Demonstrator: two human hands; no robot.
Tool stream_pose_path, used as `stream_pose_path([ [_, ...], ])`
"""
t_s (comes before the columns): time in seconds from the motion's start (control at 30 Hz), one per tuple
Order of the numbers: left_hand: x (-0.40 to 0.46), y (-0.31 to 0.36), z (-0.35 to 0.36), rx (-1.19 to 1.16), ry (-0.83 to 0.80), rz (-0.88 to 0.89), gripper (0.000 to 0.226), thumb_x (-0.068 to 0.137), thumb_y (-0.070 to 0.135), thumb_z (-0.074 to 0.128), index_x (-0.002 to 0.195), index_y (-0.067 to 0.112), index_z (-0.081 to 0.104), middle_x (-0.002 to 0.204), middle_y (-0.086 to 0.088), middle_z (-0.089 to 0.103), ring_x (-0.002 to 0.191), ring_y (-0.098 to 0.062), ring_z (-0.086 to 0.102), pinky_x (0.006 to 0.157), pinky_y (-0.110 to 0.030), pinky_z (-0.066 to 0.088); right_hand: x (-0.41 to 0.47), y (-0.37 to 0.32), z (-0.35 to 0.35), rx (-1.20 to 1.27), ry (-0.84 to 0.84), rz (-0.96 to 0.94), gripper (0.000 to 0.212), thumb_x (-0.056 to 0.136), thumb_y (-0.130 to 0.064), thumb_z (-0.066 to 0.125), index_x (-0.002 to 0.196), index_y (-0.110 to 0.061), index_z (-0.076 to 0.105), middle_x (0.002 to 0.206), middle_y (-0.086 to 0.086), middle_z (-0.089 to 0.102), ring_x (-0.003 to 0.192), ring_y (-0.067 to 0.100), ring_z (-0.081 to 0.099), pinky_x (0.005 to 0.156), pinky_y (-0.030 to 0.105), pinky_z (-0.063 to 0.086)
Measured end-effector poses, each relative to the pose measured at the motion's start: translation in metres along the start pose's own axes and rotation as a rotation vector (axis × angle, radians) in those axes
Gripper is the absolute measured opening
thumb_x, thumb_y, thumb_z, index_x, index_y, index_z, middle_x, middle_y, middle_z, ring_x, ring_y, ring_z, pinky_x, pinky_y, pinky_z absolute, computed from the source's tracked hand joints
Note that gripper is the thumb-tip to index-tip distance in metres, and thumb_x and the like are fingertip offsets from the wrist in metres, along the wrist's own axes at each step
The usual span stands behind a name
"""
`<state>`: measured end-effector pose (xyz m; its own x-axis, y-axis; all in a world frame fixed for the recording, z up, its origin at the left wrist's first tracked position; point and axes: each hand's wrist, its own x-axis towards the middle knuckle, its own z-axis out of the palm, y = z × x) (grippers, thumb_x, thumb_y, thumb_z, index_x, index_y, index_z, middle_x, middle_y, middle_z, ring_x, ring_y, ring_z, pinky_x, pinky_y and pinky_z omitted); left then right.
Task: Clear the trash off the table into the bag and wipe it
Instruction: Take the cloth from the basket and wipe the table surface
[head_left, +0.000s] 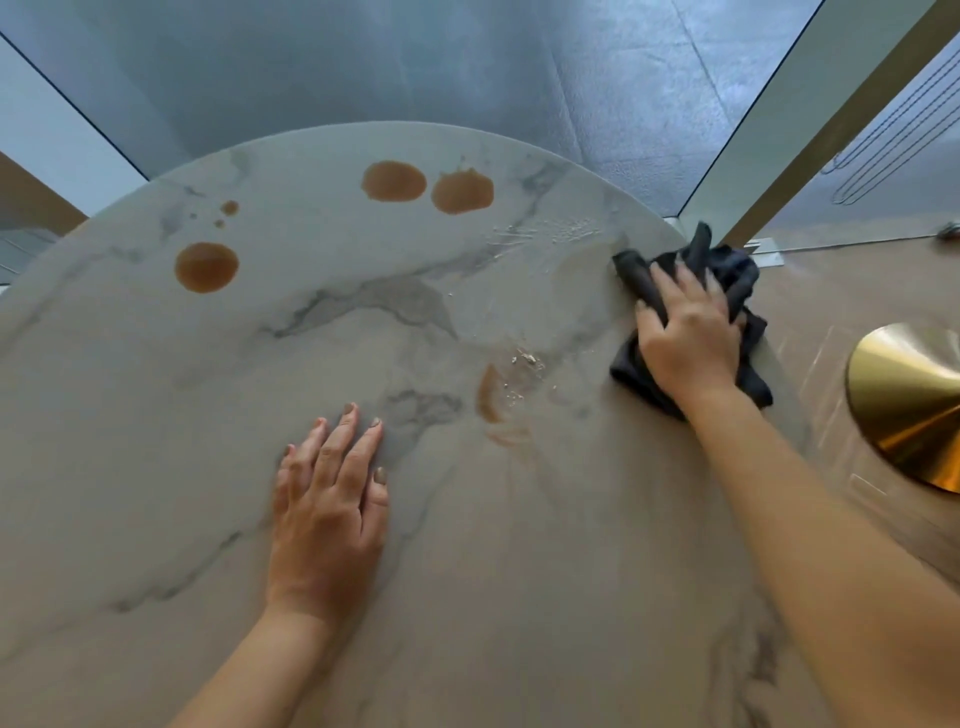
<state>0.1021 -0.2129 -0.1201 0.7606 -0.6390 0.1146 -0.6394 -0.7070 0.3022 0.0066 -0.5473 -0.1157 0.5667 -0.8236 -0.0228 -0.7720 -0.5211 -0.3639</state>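
A round marble table (156, 415) fills the view. My right hand (685, 332) presses a crumpled dark cloth (732, 270) against the table's right edge. My left hand (327, 499) lies flat on the tabletop, fingers spread, holding nothing. Brown liquid spots sit on the far side: two large ones (394, 181) (462, 192) side by side, one (207, 267) at the left with small drops (229, 208) above it. A half-smeared brown ring (488, 400) lies in the middle, with wet streaks (540, 234) towards the cloth. No trash or bag is in view.
A round brass base (909, 400) stands on the floor at the right, close to the table's edge. A glass wall with a light frame (769, 166) rises behind the table. Grey floor tiles lie beyond the far edge.
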Motion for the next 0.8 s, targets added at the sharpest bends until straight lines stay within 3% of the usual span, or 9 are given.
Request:
stream_pose_path([
  [0.07, 0.0, -0.001, 0.0, 0.003, -0.001, 0.0, 0.047, 0.087, 0.03, 0.036, 0.128, 0.015, 0.052, 0.14, -0.007, 0.046, 0.131, -0.025, 0.032, 0.109, -0.045, 0.021, 0.043, -0.025, 0.008, -0.007, -0.014, 0.012, 0.05, 0.092, -0.038, 0.041, 0.141, -0.031, 0.033, 0.154, -0.007, 0.02, 0.142, 0.022, 0.009, 0.11, 0.058, 0.01],
  [0.13, -0.001, -0.002, 0.001, 0.006, -0.008, -0.002, 0.047, 0.087, 0.03, 0.036, 0.129, 0.016, 0.051, 0.141, -0.007, 0.045, 0.131, -0.025, 0.032, 0.109, -0.045, 0.021, 0.055, -0.059, 0.02, 0.01, -0.061, -0.11, 0.051, 0.092, -0.037, 0.042, 0.141, -0.031, 0.033, 0.154, -0.009, 0.019, 0.142, 0.021, 0.009, 0.11, 0.056, 0.008],
  [0.2, -0.001, -0.002, 0.0, 0.001, -0.018, -0.012, 0.047, 0.087, 0.03, 0.035, 0.13, 0.016, 0.051, 0.142, -0.006, 0.044, 0.132, -0.025, 0.031, 0.11, -0.044, 0.02, 0.029, -0.076, 0.028, 0.04, -0.127, -0.291, 0.05, 0.091, -0.035, 0.045, 0.14, -0.032, 0.035, 0.152, -0.011, 0.023, 0.142, 0.017, 0.011, 0.111, 0.052, 0.007],
  [0.3, -0.002, -0.001, 0.001, -0.001, -0.019, -0.008, 0.047, 0.087, 0.03, 0.035, 0.13, 0.017, 0.05, 0.142, -0.006, 0.044, 0.132, -0.026, 0.032, 0.11, -0.045, 0.021, -0.041, -0.045, 0.016, 0.079, -0.115, -0.485, 0.047, 0.088, -0.038, 0.043, 0.135, -0.032, 0.044, 0.147, -0.012, 0.036, 0.14, 0.014, 0.021, 0.109, 0.046, 0.015],
  [0.43, 0.001, 0.0, 0.002, -0.006, -0.014, -0.014, 0.047, 0.087, 0.029, 0.036, 0.128, 0.016, 0.052, 0.14, -0.006, 0.046, 0.131, -0.026, 0.034, 0.109, -0.048, 0.024, -0.01, 0.005, -0.007, 0.019, -0.083, -0.228, 0.053, 0.085, -0.043, 0.038, 0.137, -0.032, 0.041, 0.15, -0.009, 0.031, 0.14, 0.016, 0.019, 0.11, 0.052, 0.013],
  [0.5, 0.0, -0.001, 0.002, -0.02, -0.008, -0.011, 0.047, 0.086, 0.029, 0.037, 0.128, 0.016, 0.053, 0.14, -0.006, 0.046, 0.131, -0.026, 0.035, 0.108, -0.049, 0.025, 0.033, -0.012, -0.002, -0.018, -0.057, -0.123, 0.05, 0.091, -0.04, 0.04, 0.14, -0.032, 0.036, 0.153, -0.009, 0.023, 0.142, 0.019, 0.012, 0.111, 0.055, 0.009],
  [0.57, 0.002, -0.001, 0.002, -0.016, 0.002, -0.009, 0.047, 0.085, 0.028, 0.037, 0.128, 0.016, 0.053, 0.139, -0.006, 0.047, 0.13, -0.026, 0.034, 0.108, -0.047, 0.024, 0.062, -0.055, 0.016, -0.018, -0.066, -0.143, 0.049, 0.093, -0.036, 0.041, 0.141, -0.031, 0.033, 0.154, -0.009, 0.02, 0.142, 0.021, 0.009, 0.111, 0.056, 0.006],
  [0.7, 0.0, -0.002, 0.002, -0.017, 0.006, -0.015, 0.046, 0.086, 0.028, 0.037, 0.128, 0.017, 0.052, 0.14, -0.006, 0.047, 0.13, -0.026, 0.034, 0.109, -0.045, 0.023, 0.02, -0.124, 0.046, 0.045, -0.181, -0.456, 0.05, 0.091, -0.036, 0.042, 0.14, -0.032, 0.035, 0.152, -0.011, 0.024, 0.142, 0.018, 0.011, 0.112, 0.051, 0.005],
  [0.8, -0.002, 0.0, 0.001, -0.01, -0.002, -0.014, 0.047, 0.086, 0.028, 0.036, 0.129, 0.017, 0.051, 0.14, -0.006, 0.046, 0.131, -0.027, 0.035, 0.109, -0.046, 0.023, -0.044, -0.088, 0.035, 0.072, -0.225, -0.763, 0.051, 0.083, -0.038, 0.041, 0.132, -0.031, 0.048, 0.143, -0.01, 0.041, 0.137, 0.017, 0.028, 0.11, 0.043, 0.016],
])
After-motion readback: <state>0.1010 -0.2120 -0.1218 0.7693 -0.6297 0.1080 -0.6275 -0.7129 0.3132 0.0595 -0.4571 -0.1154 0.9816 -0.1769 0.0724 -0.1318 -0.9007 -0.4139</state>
